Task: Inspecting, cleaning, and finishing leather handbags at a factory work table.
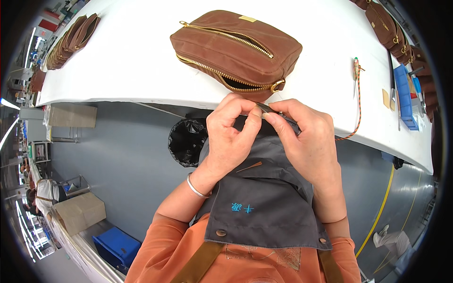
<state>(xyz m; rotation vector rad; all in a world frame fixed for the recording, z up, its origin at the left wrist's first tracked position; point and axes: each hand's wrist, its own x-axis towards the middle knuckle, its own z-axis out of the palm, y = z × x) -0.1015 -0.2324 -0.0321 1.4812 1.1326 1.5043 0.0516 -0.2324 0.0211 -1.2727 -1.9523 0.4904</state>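
Just off the front edge of the white table (141,83), my right hand (306,136) pinches a small dark metal tool (288,119), perhaps thread snips; its shape is mostly covered by the fingers. The thumb and forefinger of my left hand (231,129) close at the tool's tip, and any smaller thing between them is hidden. Beyond both hands lies a brown fabric pouch bag (240,46) with brass zippers. Its top-panel zipper and front zipper each gape partway. A brass ring sits at the near right corner. On my grey apron (262,212) rests a thin orange-brown sliver (250,166).
To the right lie an awl (355,70) on a striped cord (359,109) and a blue tray (405,97). Brown bags stand in rows at far left (72,44) and far right (385,26). A black-lined bin (187,143) stands below the table. Another person (46,194) is at far left.
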